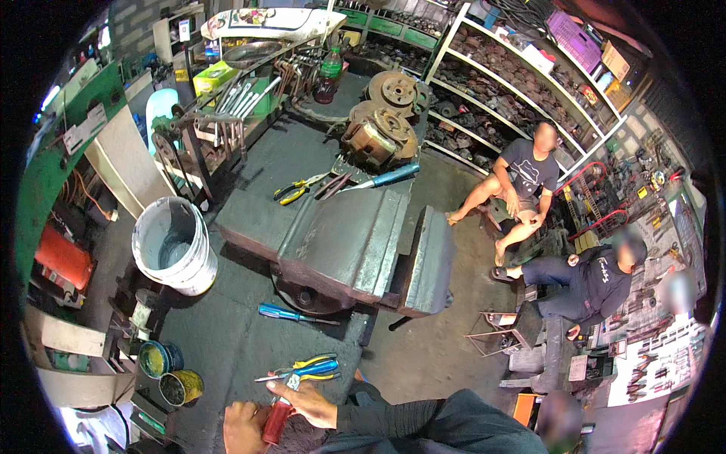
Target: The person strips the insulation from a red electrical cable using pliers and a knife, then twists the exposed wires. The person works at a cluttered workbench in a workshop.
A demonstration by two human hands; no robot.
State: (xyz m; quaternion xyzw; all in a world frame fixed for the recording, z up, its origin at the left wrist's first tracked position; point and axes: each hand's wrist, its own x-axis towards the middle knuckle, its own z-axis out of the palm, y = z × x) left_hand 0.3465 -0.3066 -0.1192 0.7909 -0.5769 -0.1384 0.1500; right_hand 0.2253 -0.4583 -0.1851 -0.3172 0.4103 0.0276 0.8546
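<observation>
My right hand (310, 403), in a dark sleeve, is closed round the upper part of a small red bottle (277, 424) with a whitish label or top. My left hand (245, 428) is curled close against the bottle's left side; whatever its fingers hold is hidden. Just beyond my right hand, a blue-handled screwdriver (313, 368) lies over yellow-and-black pliers (330, 375) on the dark bench (234, 356). Another blue screwdriver (281, 312) rests farther off, beside the base of a large bench vise (340, 242).
Behind the vise are pliers (295, 189), a blue-handled tool (393, 175) and rusty brake parts (378, 140). A white bucket (203, 265) and two small cans (181, 387) stand at left. Two people (529, 170) sit at right, near loaded shelves (522, 98).
</observation>
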